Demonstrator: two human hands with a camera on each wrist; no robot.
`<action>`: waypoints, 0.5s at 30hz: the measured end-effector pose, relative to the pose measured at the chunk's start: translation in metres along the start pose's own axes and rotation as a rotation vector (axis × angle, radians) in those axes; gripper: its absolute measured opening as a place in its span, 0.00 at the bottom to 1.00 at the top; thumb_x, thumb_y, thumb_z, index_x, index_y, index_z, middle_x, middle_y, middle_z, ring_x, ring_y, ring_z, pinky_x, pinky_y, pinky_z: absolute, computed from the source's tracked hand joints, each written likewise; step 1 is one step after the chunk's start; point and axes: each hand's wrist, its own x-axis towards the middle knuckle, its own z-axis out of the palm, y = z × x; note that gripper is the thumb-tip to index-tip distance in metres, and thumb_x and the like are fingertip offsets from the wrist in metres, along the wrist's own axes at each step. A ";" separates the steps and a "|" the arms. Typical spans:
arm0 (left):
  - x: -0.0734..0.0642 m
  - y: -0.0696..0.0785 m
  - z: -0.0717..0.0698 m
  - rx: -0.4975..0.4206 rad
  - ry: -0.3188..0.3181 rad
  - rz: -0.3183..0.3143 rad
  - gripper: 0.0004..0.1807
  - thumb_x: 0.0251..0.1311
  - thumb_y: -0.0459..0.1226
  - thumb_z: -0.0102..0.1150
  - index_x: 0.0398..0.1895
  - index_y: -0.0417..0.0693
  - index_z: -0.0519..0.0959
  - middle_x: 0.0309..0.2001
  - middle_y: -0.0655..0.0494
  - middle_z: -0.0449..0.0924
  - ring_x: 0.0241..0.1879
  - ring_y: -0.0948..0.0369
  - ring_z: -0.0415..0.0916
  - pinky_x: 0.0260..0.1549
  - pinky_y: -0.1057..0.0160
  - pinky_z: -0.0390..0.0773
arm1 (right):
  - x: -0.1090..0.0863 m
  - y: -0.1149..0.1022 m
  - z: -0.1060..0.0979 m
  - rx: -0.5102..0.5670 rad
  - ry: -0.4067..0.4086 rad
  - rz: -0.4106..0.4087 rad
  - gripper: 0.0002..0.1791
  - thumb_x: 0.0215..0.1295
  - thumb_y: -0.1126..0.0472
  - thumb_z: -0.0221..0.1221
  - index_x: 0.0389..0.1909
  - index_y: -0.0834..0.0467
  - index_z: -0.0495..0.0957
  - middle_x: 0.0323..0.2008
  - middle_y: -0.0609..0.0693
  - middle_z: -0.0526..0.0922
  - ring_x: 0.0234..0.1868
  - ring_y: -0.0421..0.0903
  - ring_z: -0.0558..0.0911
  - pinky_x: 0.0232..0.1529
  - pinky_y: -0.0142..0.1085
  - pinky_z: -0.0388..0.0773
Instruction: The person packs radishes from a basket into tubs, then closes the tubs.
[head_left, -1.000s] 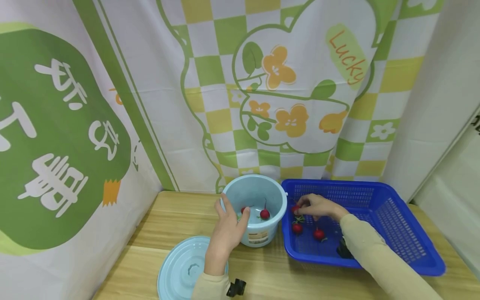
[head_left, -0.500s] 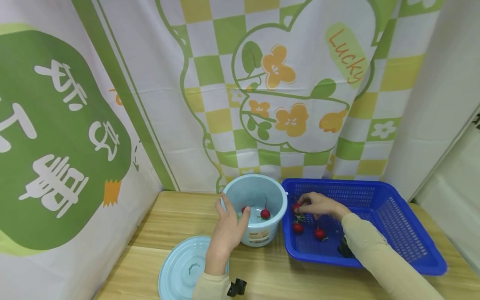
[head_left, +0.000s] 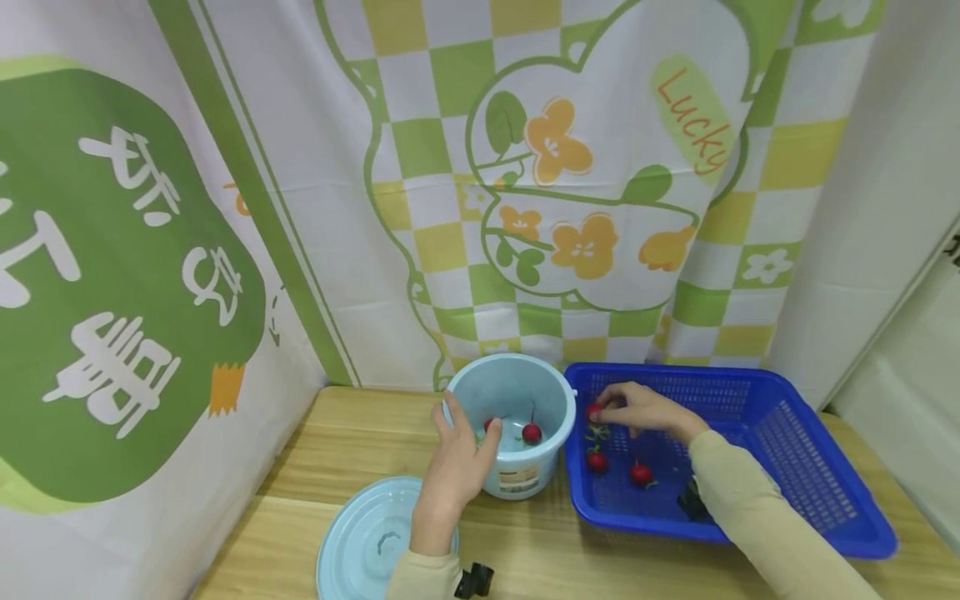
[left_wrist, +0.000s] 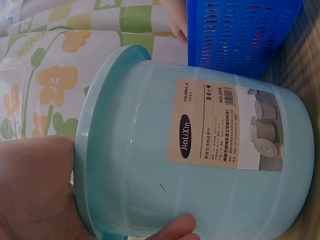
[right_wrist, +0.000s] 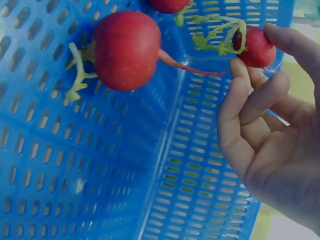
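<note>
My left hand (head_left: 456,468) holds the light blue bucket (head_left: 536,463) at its left rim, one fingertip against the outer wall in the left wrist view. Inside the bucket lie red radishes; one radish (head_left: 532,433) shows plainly, another is partly covered by my thumb. Between thumb and fingertips, my right hand (head_left: 647,410) pinches a small radish (right_wrist: 259,49) with green leaf stubs, within the blue plastic basket (head_left: 810,442) at its left end. Two more radishes lie on the basket floor, a left one (head_left: 597,461) and a right one (head_left: 641,474).
A round light blue lid (head_left: 352,533) lies on the wooden table (head_left: 525,550) in front of the bucket, partly under my left forearm. Bucket and basket stand side by side, close to the patterned curtain (head_left: 420,150) behind them.
Both hands keep almost the same places, the left at the bucket and the right at the radish. The whole head view has shifted slightly.
</note>
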 end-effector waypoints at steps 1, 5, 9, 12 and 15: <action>0.000 0.000 0.000 0.000 -0.001 0.000 0.55 0.79 0.60 0.46 0.84 0.35 0.27 0.81 0.27 0.27 0.27 0.51 0.76 0.25 0.54 0.76 | 0.000 -0.001 -0.001 0.006 0.003 0.002 0.25 0.70 0.50 0.68 0.56 0.66 0.81 0.48 0.56 0.85 0.29 0.49 0.79 0.33 0.45 0.82; 0.000 0.000 0.000 0.006 -0.002 0.001 0.55 0.79 0.60 0.45 0.84 0.34 0.28 0.81 0.27 0.27 0.29 0.50 0.78 0.27 0.54 0.77 | -0.002 -0.004 -0.004 0.030 0.012 0.008 0.25 0.71 0.48 0.68 0.57 0.65 0.82 0.49 0.55 0.86 0.37 0.54 0.82 0.34 0.43 0.81; 0.000 0.000 0.000 0.009 -0.003 0.001 0.55 0.79 0.60 0.45 0.84 0.34 0.28 0.81 0.27 0.27 0.30 0.49 0.78 0.27 0.53 0.77 | -0.004 -0.007 -0.007 0.057 0.025 -0.017 0.25 0.72 0.49 0.67 0.57 0.65 0.82 0.50 0.56 0.86 0.42 0.55 0.82 0.34 0.43 0.82; 0.000 0.000 0.000 0.006 -0.002 0.001 0.55 0.79 0.59 0.46 0.84 0.34 0.28 0.81 0.27 0.27 0.28 0.50 0.77 0.26 0.54 0.76 | -0.004 -0.008 -0.009 0.066 0.034 -0.053 0.24 0.72 0.50 0.67 0.57 0.65 0.81 0.50 0.56 0.86 0.42 0.55 0.82 0.33 0.43 0.82; -0.001 0.000 0.000 -0.001 -0.002 -0.003 0.55 0.79 0.59 0.46 0.84 0.35 0.28 0.81 0.27 0.27 0.26 0.50 0.77 0.25 0.54 0.76 | -0.005 -0.009 -0.011 0.070 0.043 -0.069 0.24 0.72 0.50 0.67 0.57 0.64 0.81 0.50 0.56 0.87 0.44 0.54 0.83 0.34 0.43 0.82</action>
